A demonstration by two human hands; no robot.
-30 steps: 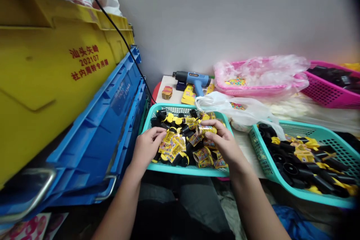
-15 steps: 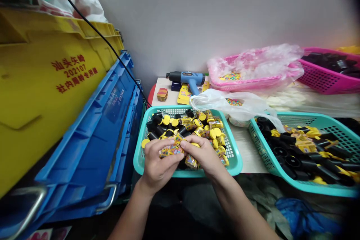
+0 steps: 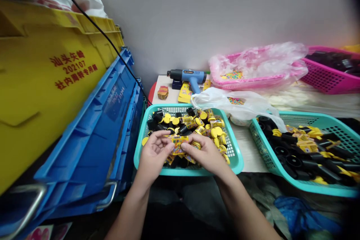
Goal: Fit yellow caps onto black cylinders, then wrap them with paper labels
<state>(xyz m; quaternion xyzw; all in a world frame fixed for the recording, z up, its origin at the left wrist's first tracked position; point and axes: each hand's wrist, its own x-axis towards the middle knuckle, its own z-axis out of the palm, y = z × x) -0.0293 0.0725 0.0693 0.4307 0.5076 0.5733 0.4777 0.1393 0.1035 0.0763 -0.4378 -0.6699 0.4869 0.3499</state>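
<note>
A small yellow printed label [image 3: 180, 145] is stretched flat between my two hands, above the near part of a turquoise basket [image 3: 239, 159]. My left hand [image 3: 154, 153] pinches its left edge with thumb and fingertips. On the other side, my right hand [image 3: 204, 153] grips the right edge, thumb on top. Below and behind the hands, the basket holds many small black tubes [image 3: 157, 116] with yellow caps, and several small jars [image 3: 216, 123] wrapped in yellow printed labels. The hands partly hide the jars beneath them.
Behind the basket, a blue heat gun [image 3: 194, 78] lies by yellow cards [image 3: 185, 93] and a bundle of labels [image 3: 162, 92]. Another turquoise basket [image 3: 303, 187] of black parts stands right. Pink baskets [image 3: 323, 75] stand behind. Stacked blue crates [image 3: 81, 138] line the left.
My hands have drawn slightly apart and turned the label flat, with its printed face showing. The loose labels seen in my left hand before no longer show there.
</note>
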